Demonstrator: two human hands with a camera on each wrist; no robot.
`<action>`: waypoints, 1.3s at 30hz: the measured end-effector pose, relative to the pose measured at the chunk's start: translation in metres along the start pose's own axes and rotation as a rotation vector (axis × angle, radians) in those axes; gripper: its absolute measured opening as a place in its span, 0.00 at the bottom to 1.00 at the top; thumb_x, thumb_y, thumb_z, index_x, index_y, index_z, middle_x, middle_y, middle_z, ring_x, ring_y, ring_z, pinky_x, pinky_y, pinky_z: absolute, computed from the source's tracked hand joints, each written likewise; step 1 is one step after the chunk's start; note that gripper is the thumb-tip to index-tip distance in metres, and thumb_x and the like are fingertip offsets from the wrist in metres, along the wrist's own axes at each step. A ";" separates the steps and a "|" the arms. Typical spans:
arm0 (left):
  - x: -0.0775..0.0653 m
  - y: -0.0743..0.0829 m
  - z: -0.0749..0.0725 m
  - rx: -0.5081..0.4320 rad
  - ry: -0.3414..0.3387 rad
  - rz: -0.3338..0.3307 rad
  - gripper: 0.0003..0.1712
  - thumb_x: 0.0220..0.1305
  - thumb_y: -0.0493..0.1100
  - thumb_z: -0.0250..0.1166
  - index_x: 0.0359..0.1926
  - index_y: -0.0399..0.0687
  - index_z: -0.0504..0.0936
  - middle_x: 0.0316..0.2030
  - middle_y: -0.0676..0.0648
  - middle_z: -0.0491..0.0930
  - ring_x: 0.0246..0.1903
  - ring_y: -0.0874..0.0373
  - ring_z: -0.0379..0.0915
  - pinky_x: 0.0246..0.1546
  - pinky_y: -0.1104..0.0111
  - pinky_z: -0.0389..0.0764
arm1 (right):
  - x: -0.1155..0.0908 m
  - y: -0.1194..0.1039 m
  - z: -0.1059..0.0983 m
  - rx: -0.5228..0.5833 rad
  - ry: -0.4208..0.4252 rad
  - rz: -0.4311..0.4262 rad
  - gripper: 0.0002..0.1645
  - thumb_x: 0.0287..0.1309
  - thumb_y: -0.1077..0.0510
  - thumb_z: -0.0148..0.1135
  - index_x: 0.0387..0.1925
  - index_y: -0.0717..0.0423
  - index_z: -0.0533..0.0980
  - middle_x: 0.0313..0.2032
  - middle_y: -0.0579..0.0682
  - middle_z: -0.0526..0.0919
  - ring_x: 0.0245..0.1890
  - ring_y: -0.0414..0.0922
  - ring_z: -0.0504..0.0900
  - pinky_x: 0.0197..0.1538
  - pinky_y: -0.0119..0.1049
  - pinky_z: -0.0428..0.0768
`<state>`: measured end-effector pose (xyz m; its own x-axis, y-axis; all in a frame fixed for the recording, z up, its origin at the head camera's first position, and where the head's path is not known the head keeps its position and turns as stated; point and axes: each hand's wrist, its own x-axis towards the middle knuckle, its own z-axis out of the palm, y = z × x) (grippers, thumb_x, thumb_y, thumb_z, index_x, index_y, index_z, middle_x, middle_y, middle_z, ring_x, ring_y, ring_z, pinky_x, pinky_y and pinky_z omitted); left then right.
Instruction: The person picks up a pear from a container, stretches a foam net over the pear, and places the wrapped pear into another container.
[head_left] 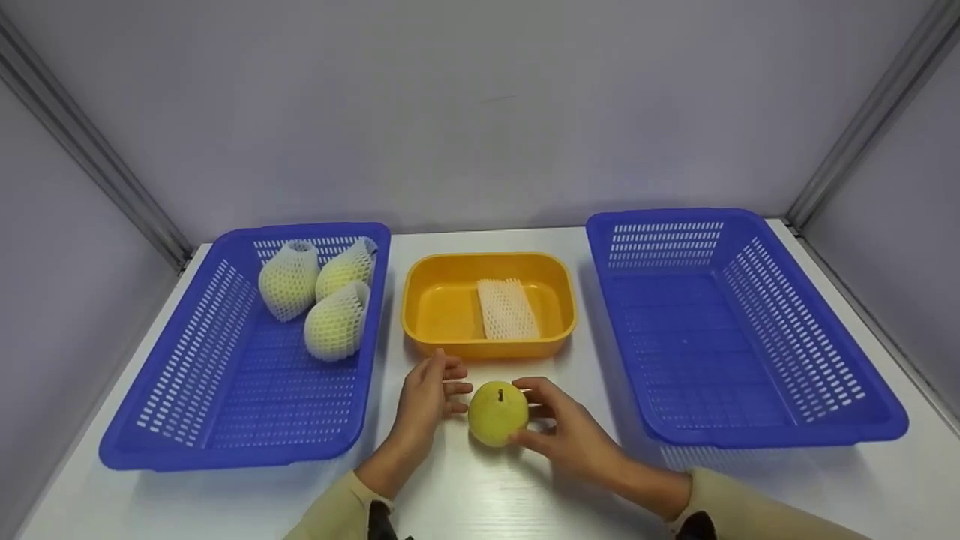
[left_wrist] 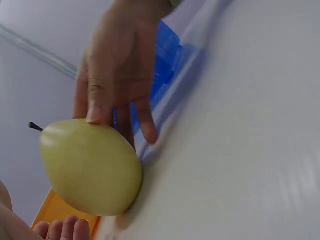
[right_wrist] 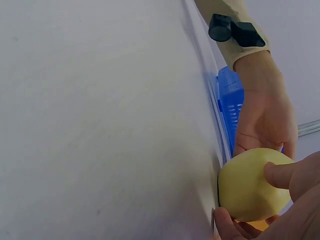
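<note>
A bare yellow-green pear [head_left: 497,414] with a dark stem on top stands on the white table between my two hands. My right hand [head_left: 564,429] holds its right side, thumb on the near side and fingers behind; the right wrist view shows that thumb [right_wrist: 280,174] pressed on the pear [right_wrist: 247,192]. My left hand [head_left: 427,399] is at the pear's left with fingers loosely extended. In the left wrist view, left fingertips [left_wrist: 65,229] show below the pear [left_wrist: 92,167], without a grip on it.
An orange tub [head_left: 442,315] behind the pear holds a white foam net [head_left: 508,309]. The left blue basket [head_left: 247,457] holds 3 pears in foam nets [head_left: 335,322]. Another blue basket [head_left: 697,345], with nothing in it, stands at the right. Grey walls [head_left: 480,112] enclose the table.
</note>
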<state>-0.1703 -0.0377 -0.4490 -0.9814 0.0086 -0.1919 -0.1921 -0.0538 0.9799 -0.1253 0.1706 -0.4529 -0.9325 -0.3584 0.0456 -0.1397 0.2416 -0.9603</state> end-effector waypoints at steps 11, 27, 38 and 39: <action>0.019 0.001 0.006 -0.024 0.080 -0.138 0.28 0.81 0.56 0.46 0.53 0.34 0.76 0.36 0.45 0.83 0.29 0.60 0.79 0.19 0.73 0.77 | 0.000 -0.001 0.000 -0.045 0.003 -0.010 0.35 0.58 0.64 0.74 0.64 0.63 0.69 0.57 0.65 0.79 0.55 0.60 0.80 0.51 0.45 0.84; 0.024 0.004 0.007 0.004 0.133 -0.060 0.22 0.80 0.51 0.53 0.47 0.34 0.81 0.31 0.48 0.84 0.27 0.61 0.79 0.16 0.75 0.72 | 0.015 -0.062 -0.028 -0.254 -0.001 0.009 0.34 0.52 0.79 0.50 0.63 0.67 0.70 0.60 0.67 0.75 0.62 0.64 0.73 0.59 0.58 0.79; 0.027 0.003 0.006 -0.011 0.124 -0.060 0.20 0.79 0.48 0.55 0.43 0.33 0.81 0.28 0.48 0.82 0.25 0.61 0.79 0.17 0.74 0.70 | 0.093 -0.106 -0.069 -0.556 -0.050 0.117 0.18 0.71 0.58 0.57 0.53 0.68 0.80 0.48 0.61 0.84 0.49 0.54 0.81 0.58 0.50 0.80; 0.027 0.003 0.006 -0.013 0.124 -0.060 0.19 0.79 0.48 0.56 0.43 0.34 0.81 0.28 0.48 0.82 0.25 0.61 0.79 0.17 0.74 0.69 | 0.101 -0.107 -0.071 -0.590 -0.061 0.145 0.19 0.72 0.57 0.57 0.53 0.68 0.80 0.47 0.61 0.84 0.47 0.54 0.82 0.56 0.48 0.81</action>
<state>-0.1973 -0.0321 -0.4509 -0.9602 -0.1108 -0.2563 -0.2497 -0.0701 0.9658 -0.2279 0.1730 -0.3264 -0.9374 -0.3314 -0.1066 -0.1904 0.7443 -0.6401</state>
